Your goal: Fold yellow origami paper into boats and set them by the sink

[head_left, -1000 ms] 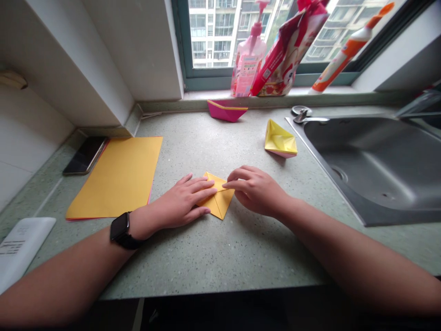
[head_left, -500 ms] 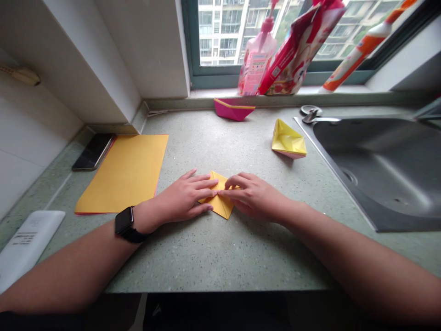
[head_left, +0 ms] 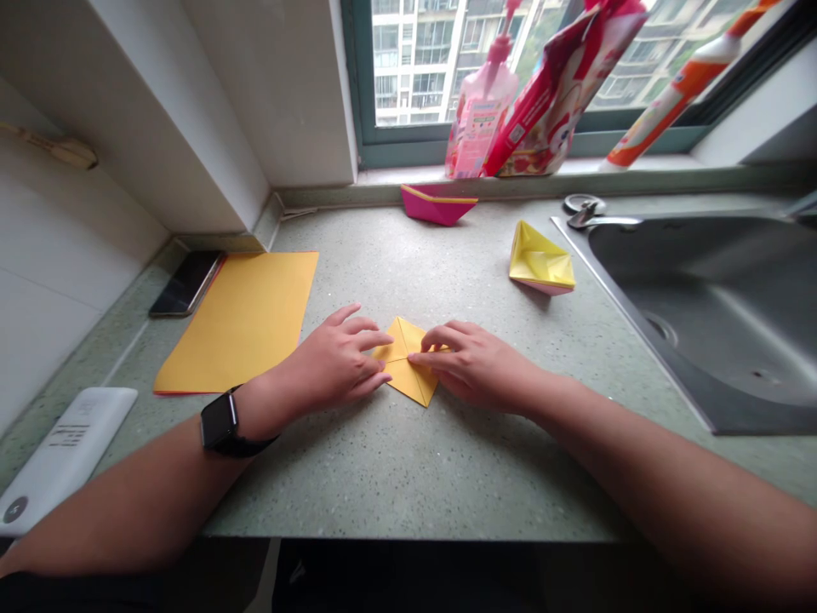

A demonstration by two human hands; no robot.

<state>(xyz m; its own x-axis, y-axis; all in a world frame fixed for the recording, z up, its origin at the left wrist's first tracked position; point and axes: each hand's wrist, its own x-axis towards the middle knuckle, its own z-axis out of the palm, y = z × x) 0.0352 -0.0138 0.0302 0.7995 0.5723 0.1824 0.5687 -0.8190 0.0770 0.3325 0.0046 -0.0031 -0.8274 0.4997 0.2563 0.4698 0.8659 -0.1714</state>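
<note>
A small folded piece of yellow-orange origami paper [head_left: 408, 375] lies on the counter between my hands, with crease lines crossing at its middle. My left hand [head_left: 341, 358] is at its left corner, fingers apart and slightly bent, the tips over or beside the paper's edge. On the right side, my right hand [head_left: 469, 362] has its fingers bent together on the paper, gripping its right corner, which is partly hidden. Further back stand a magenta paper boat [head_left: 439, 207] and a yellow paper boat [head_left: 542, 264].
A stack of orange paper sheets [head_left: 242, 315] lies at left, with a phone [head_left: 186, 283] at its edge. A white power bank [head_left: 70, 451] rests near my left forearm. To the right is a steel sink [head_left: 702, 315]. A pink pump bottle [head_left: 482, 119] stands on the windowsill.
My left hand has drawn back leftward and its fingers have lifted off the paper's middle, showing more creases. My right hand stays on the right side. The view has shifted slightly.
</note>
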